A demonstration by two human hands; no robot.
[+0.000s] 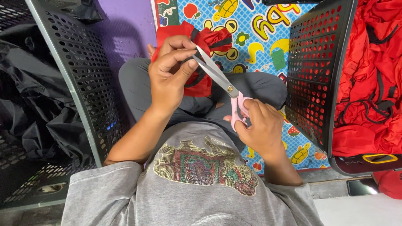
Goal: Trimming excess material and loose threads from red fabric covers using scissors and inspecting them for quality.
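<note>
- As you look down from the head camera, your left hand [169, 77] has its fingers [176, 56] closed around a bunched red fabric piece [205, 62] with black trim, pinching it up above your crossed legs so the edge meets the blades.
- Your right hand [259, 127] has its fingers curled through the pink handles of the scissors [228, 88]; the silver blades look nearly closed and slant up to the left, their tip touching the fabric just beside your left thumb, which seems to steady the cut.
- The black perforated crate [83, 75] at your left holds dark cloth; the one at your right [318, 67] holds a heap of red fabric [372, 75], both within easy reach.
- Beneath you lies a colourful play mat [259, 25] with cartoon animals, covering the floor where you sit.
</note>
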